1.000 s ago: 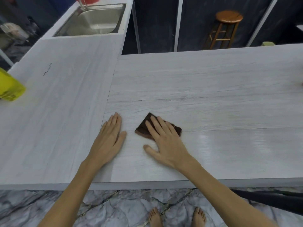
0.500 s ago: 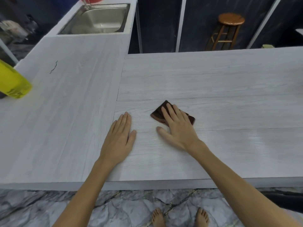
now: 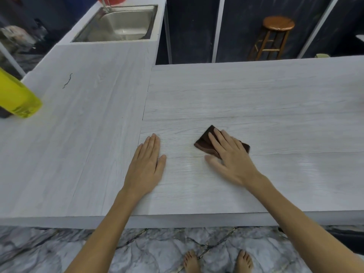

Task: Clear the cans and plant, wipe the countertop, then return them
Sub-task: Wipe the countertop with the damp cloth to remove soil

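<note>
floor (image 3: 157, 253): grey marble-pattern tiles with dark veins | walls (image 3: 191, 26): dark panels split by white upright strips (image 3: 217, 28) | furniture: round-seated wooden stool (image 3: 275, 34) at the far wall; steel sink (image 3: 122, 24) set in the far left counter run | light: soft glare on the pale wood-grain surface

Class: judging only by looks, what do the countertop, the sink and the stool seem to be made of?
Countertop: pale wood-grain surface, probably laminate, with seams and a soft sheen. Sink: brushed stainless steel, grey and reflective. Stool: brown varnished wood, with a glossy seat.
</note>
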The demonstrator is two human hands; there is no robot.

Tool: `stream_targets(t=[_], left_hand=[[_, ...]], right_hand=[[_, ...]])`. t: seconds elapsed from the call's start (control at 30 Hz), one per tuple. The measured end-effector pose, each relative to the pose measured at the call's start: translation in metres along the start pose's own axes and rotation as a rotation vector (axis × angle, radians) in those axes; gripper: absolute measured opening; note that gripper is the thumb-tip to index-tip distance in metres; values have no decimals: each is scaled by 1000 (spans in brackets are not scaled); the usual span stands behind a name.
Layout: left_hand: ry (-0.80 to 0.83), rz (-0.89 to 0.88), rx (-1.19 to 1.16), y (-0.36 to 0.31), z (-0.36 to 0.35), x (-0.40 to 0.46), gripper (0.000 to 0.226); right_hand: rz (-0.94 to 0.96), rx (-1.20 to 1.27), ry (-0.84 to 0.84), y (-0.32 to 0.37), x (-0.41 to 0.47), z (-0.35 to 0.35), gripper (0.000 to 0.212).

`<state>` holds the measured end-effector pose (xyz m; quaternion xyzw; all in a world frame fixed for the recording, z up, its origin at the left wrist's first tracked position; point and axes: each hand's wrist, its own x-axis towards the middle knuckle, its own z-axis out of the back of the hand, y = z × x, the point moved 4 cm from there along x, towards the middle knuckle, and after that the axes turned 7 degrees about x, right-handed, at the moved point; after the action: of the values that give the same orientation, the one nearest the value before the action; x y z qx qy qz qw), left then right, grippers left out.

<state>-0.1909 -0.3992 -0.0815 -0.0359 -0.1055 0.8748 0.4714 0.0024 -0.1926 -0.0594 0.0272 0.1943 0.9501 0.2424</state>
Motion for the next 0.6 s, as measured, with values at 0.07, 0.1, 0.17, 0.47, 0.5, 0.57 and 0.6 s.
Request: stream_targets(t=[0.07,0.1,0.17,0.47,0.5,0.57,0.6], left_hand=[[3,1,9,0,1,1,63],[4,1,14,0,0,1,64],[3,-1,23,0,0,2,64],[5,-12,31,3,-3,0,64],[2,-9,25,3,-3,0,64],[4,-4,16,2,-2,0,64],[4,-4,13,2,-2,0,64]], right_hand=[[-16,-3,-11,14,19,-4,79],[-11,-9,-15,22,23,-6,80],[34,-22,-11,40,17,-14,81],[200,32,-1,31,-88,-23,75],[179,22,-1,19,-85,-17,74],[106,3,-11,0,-66,-5,74],[73,-7,-16,-4,-52,-1,74]])
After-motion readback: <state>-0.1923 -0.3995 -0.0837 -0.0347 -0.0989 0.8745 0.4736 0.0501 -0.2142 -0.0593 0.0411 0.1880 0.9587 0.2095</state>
